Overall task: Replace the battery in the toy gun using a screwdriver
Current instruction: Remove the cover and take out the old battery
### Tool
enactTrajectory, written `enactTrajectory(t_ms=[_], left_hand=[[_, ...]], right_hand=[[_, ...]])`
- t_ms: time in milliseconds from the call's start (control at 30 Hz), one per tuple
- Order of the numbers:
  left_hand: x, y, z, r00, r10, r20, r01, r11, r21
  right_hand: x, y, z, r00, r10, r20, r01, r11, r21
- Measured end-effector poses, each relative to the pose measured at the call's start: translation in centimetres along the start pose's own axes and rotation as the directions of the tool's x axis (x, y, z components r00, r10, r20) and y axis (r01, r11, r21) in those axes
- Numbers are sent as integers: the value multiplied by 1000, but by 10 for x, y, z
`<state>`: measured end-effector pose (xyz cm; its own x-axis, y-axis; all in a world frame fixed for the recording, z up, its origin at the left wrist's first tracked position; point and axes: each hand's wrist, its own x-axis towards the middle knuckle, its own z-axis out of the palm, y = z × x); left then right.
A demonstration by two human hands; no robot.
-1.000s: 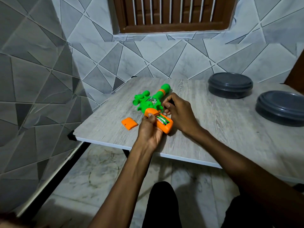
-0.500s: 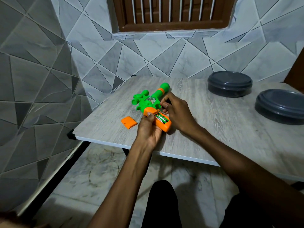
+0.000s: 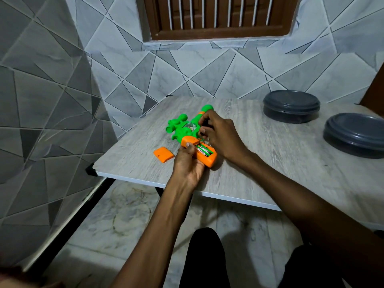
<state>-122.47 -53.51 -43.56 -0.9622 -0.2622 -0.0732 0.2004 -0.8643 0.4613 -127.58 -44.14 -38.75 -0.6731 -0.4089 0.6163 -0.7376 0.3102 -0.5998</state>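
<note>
— Where did we have the gun [image 3: 182, 133]?

— Flat on the table [image 3: 270, 154], under both our hands. Its green barrel ran away from us, out past the fingers of our right hand.

— What was our left hand [image 3: 187, 166] doing?

— It gripped the gun's orange grip from the near side. The thumb lay on top of the grip and the fingers curled in beneath.

— And our right hand [image 3: 221, 136]?

— It sat just beyond the left hand and to its right, over the middle of the gun. Its fingers were curled round a dark handle, the screwdriver [image 3: 207, 124] as far as we could make out. The tip was hidden behind the fingers.

— Did we see the battery [image 3: 204, 151]?

— Yes. It showed a green and black label and lay in the open compartment of the grip, between our two hands and just beside the left thumb.

— And the cover [image 3: 163, 155]?

— It was orange and lay flat on the table just left of our left hand, apart from the gun.

— What else did we notice?

— A dark lidded tub [image 3: 291, 106] stood well to the right of our right hand, near the tiled wall [image 3: 187, 69]. A second tub [image 3: 356, 135] stood further right again. A brown window [image 3: 218, 17] was set in the wall above.
</note>
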Motion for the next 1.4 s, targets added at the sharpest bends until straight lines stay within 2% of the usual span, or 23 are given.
enactTrajectory(t_ms=[200, 333, 533, 700, 900, 1000, 1100, 1400], left_hand=[[-5, 2, 2, 1000, 5, 28, -7, 999, 43], [-6, 5, 2, 1000, -13, -1, 13, 1000, 29], [-7, 6, 1, 999, -31, -21, 32, 999, 43], [-9, 8, 7, 995, -52, -86, 51, 999, -8], [-12, 8, 8, 996, -55, -72, 54, 998, -15], [-6, 7, 6, 991, -60, -119, 55, 997, -46], [-7, 7, 6, 989, -59, -136, 52, 997, -58], [-6, 6, 9, 988, -47, -150, 37, 997, -70]], right_hand=[[21, -8, -5, 991, -5, 132, 1, 1000, 30], [35, -7, -5, 972, -17, 236, 18, 1000, 1], [55, -4, 0, 920, 88, 383, -79, 996, -39], [64, -4, 7, 889, 171, 424, -170, 985, -40], [69, 1, 13, 833, 203, 514, -191, 979, -76], [66, -2, 13, 837, 200, 510, -199, 978, -57], [62, -8, 8, 873, 179, 454, -207, 978, 11], [35, -10, -2, 962, 26, 271, -53, 994, 92]])
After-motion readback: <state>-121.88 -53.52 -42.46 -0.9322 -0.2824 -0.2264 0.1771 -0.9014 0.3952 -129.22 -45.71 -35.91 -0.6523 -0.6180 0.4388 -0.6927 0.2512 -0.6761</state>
